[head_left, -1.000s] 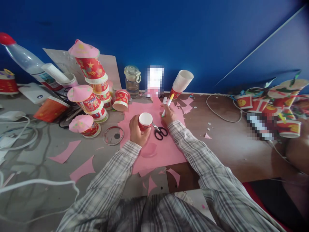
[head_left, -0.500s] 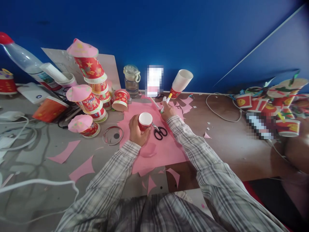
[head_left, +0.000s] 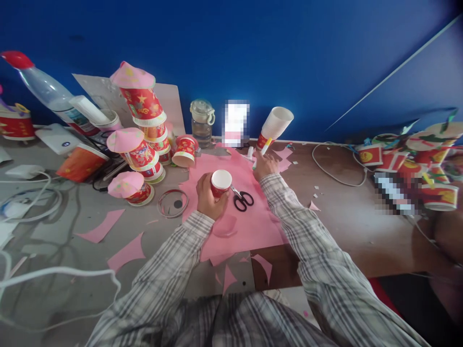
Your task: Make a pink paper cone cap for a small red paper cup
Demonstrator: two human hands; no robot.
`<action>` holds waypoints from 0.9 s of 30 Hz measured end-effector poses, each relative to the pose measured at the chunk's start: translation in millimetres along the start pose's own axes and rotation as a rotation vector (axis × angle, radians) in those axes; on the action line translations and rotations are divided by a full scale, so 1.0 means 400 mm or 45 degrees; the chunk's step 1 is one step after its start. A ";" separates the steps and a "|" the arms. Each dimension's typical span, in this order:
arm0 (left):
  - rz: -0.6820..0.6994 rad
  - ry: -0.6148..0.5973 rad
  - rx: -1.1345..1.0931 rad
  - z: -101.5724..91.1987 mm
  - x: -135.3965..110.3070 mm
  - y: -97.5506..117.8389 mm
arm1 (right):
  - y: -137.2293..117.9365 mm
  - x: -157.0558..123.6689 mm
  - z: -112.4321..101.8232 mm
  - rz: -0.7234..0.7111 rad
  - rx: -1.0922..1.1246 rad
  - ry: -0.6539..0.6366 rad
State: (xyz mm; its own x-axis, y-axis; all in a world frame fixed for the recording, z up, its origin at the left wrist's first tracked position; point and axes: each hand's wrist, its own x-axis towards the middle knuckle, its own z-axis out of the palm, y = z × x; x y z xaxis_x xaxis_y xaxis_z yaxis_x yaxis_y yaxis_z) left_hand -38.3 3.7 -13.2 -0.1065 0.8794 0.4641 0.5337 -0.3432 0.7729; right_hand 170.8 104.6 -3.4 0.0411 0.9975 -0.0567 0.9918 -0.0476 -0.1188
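Observation:
My left hand [head_left: 212, 198] is wrapped round a red paper cup [head_left: 221, 181] with a white inside, standing mouth up over the pink paper [head_left: 256, 226]. Black-handled scissors [head_left: 243, 200] lie just right of the cup, their blades partly hidden. At the paper's far right corner, my right hand [head_left: 266, 165] is closed on a white marker [head_left: 266, 146] with a yellow end. Left of these fingers lies a small white piece [head_left: 250, 153], perhaps another marker. A stack of paper cups [head_left: 277, 123] leans just behind the right hand.
Cup towers with pink paper roofs [head_left: 133, 76] stand at left, near a roll of tape [head_left: 172, 203]. A water bottle [head_left: 201, 123] and a lit, blurred screen [head_left: 236, 123] stand by the blue wall. Pink scraps [head_left: 126, 251] are scattered about. Decorated cups [head_left: 439, 196] crowd the right side.
My right hand has moved slightly right and away from the small white piece, with the yellow-ended marker in its fingers. The left hand still holds the cup; the whole view has shifted a little.

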 end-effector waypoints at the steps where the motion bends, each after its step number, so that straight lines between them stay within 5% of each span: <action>1: 0.001 0.003 0.002 0.000 0.000 -0.001 | 0.022 -0.002 0.007 0.017 0.013 0.058; 5: 0.020 0.010 0.005 -0.001 0.000 -0.005 | 0.099 -0.018 0.056 0.027 0.122 0.253; 9: 0.024 0.011 0.002 -0.003 0.001 -0.005 | 0.129 -0.064 0.122 -0.229 0.261 0.395; 15: -0.007 0.029 0.013 -0.008 0.006 -0.002 | 0.146 -0.139 0.210 -0.472 0.366 0.301; 19: -0.008 0.035 0.014 -0.013 0.009 -0.001 | 0.158 -0.164 0.243 -0.474 0.368 0.323; 27: -0.042 0.071 -0.037 -0.020 0.011 -0.009 | 0.165 -0.221 0.238 -0.500 0.333 0.343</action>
State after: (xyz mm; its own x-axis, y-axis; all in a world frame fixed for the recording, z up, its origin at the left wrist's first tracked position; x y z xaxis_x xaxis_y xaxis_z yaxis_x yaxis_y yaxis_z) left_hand -47.5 6.1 -10.3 -0.1705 0.8711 0.4606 0.5049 -0.3242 0.8000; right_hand 221.1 8.4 -100.8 -0.2631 0.9190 0.2937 0.8767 0.3548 -0.3247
